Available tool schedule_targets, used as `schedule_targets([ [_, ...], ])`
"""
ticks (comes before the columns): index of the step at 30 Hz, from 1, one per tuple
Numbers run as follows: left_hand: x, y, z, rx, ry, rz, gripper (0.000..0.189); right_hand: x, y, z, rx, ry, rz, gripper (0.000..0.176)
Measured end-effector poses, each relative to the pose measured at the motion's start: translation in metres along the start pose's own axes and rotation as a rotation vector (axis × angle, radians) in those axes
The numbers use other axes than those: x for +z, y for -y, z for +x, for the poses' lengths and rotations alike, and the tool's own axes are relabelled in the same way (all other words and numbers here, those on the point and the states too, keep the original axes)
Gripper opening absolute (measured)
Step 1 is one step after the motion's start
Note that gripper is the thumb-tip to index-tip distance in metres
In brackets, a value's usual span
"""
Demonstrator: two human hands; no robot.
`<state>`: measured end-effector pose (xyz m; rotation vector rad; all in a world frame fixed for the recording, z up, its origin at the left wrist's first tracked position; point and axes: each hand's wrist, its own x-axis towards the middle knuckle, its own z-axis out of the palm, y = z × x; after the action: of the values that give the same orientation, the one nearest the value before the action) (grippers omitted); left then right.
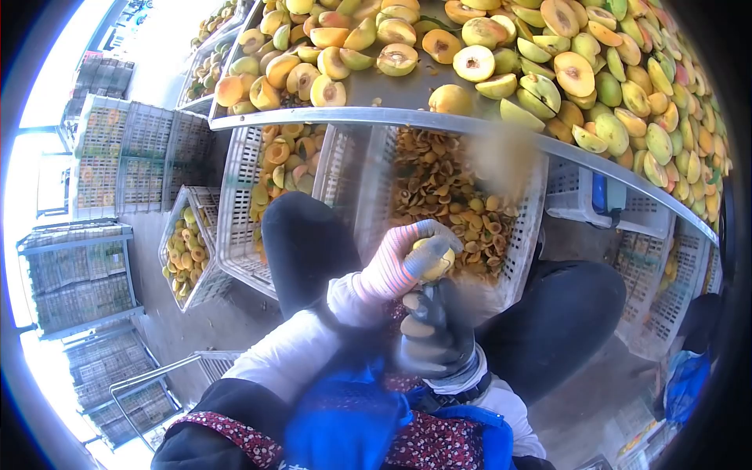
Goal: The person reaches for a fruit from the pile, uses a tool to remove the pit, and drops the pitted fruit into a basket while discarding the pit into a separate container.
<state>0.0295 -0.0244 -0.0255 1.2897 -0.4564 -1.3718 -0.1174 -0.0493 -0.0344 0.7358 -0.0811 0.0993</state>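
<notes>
My left hand [403, 262], in a pink-and-white striped glove with grey fingertips, is closed around a pale yellow peach [439, 265], partly hidden by the fingers. Just below it, my right hand [435, 337], in a dark grey glove, has its fingers curled and is slightly blurred. Whatever it grips is hidden from view. Beneath both hands stands a white crate [531, 243] holding brown pits and fruit scraps [446, 188]. A blurred pale shape [501, 160] hangs over that crate; I cannot make out what it is.
A metal-edged table [368, 116] heaped with halved peaches [576, 74] spans the front. Left of the scrap crate stands a crate of peach halves [286, 157]. A smaller fruit crate [188, 247] sits on the floor. Stacked crates [125, 157] line the left. A blue-clad person [689, 384] is at right.
</notes>
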Motion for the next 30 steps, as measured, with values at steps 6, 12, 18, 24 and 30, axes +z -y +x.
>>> schedule_targets([
  [6,0.000,0.018,0.001,-0.059,-0.049,-0.159,0.028,-0.008,0.002,-0.001,0.013,0.029,0.063,0.043],
  [12,0.004,0.048,0.005,-0.300,-0.378,-0.709,0.044,0.003,0.003,0.010,0.015,0.170,-0.155,0.046],
  [18,-0.023,0.002,-0.012,-0.153,-0.485,-0.347,0.052,-0.025,0.025,-0.002,-0.272,-0.264,-0.261,0.048],
  [24,-0.095,-0.043,-0.041,0.449,-0.841,0.190,0.031,0.006,0.011,0.004,-0.498,-0.813,-0.794,0.043],
  [30,-0.107,-0.105,-0.004,0.659,-0.935,1.365,0.015,0.012,0.008,0.012,-0.576,-0.900,-0.861,0.038],
])
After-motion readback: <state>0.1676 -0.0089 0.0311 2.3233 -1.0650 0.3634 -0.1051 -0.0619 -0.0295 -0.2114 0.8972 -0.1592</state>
